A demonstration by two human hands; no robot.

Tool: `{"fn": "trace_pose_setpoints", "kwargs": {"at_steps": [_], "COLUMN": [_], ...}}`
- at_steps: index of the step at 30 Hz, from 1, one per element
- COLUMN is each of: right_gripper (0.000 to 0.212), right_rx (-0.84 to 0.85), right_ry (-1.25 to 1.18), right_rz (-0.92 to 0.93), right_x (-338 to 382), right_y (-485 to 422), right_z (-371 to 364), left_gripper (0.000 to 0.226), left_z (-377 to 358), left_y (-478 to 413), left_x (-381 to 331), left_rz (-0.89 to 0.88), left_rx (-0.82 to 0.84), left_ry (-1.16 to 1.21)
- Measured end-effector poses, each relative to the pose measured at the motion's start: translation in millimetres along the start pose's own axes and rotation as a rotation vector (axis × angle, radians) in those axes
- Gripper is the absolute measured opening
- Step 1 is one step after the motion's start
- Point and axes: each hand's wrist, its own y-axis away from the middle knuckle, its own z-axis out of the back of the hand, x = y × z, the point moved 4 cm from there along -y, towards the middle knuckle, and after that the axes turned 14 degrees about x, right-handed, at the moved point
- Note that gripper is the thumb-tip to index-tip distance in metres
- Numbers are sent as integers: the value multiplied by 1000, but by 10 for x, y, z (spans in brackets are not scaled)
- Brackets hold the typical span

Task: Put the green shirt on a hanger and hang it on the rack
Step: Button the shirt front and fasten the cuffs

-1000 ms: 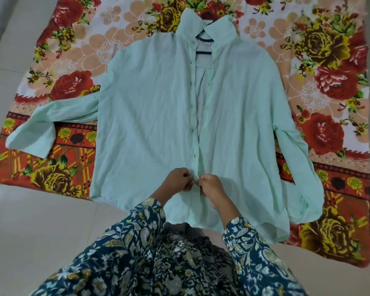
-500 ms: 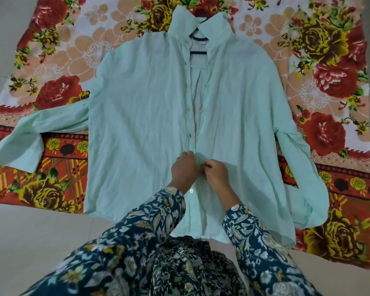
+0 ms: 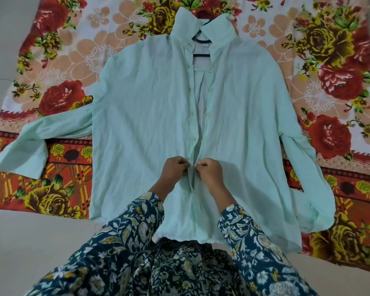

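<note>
Green shirt (image 3: 147, 124) lay flat on floral blanket (image 3: 62, 82), collar at 12 o'clock, dark hanger (image 3: 201, 54) inside neck. Left grip (image 3: 175, 169), right grip (image 3: 209, 171) pinched its front edges toward 6 o'clock.

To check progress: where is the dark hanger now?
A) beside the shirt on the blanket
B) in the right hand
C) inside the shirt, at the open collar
C: the hanger shows inside the green shirt at its open neck; the left hand and right hand pinch fabric.

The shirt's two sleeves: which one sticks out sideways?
The sleeve on the person's left: it reaches out across the floral cloth, while the right sleeve runs down along the shirt.
</note>
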Motion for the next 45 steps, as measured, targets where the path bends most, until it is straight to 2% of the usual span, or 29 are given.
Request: {"fn": "trace_pose_setpoints", "kwargs": {"at_steps": [5, 9, 12, 16, 19, 21, 26, 30, 32, 35, 37, 41, 43, 45], "right_gripper": [12, 25, 17, 28, 15, 15, 16, 19, 17, 11, 13, 18, 20, 22], "right_rx": [41, 57, 54, 84, 24, -4, 79, 74, 60, -49, -75, -41, -14, 7], "right_ry": [-119, -138, -180, -197, -167, -173, -289, -247, -187, -58, -36, 57, 141, 216], "right_rz": [-2, -26, -25, -22, -18, -33, -63, -103, -84, -10, 31, 48, 51, 54], "right_x": [18, 19, 38, 33, 50, 29, -59, -94, -61, 102, 243, 422, 471, 502], "right_y": [64, 65, 89, 164, 155, 119, 54, 49, 43, -67, -198, -435, -505, -546], "right_z": [-13, -7, 17, -20, -31, -14, 21, 35, 73, 245, 334, 401, 412, 397], "left_gripper": [23, 23, 25, 16, 21, 21, 21, 21, 23, 22, 21, 35, 31, 26], "left_z": [19, 31, 55, 40, 19, 22, 49, 21, 15, 3, -119, -324, -341, -251], "left_y": [52, 79, 83, 18, -46, -68, -97, -48, -49, -169, -252, -433, -479, -502], "left_x": [-19, 7, 3, -53, -132, -140, -101, -91, -115, -352, -553, -680, -700, -715], "left_rz": [-47, -48, -59, -68, -50, -32, -7, 2, 37, -47, -119, -73, -52, -29], "left_rx": [62, 177, 239, 207, 208, 230, 322, 353, 305, 29, -88, -174, -171, -183], "left_ry": [41, 147, 195, 69, -47, -94, -63, -65, -180, -551, -767, -1241, -1260, -993]}}
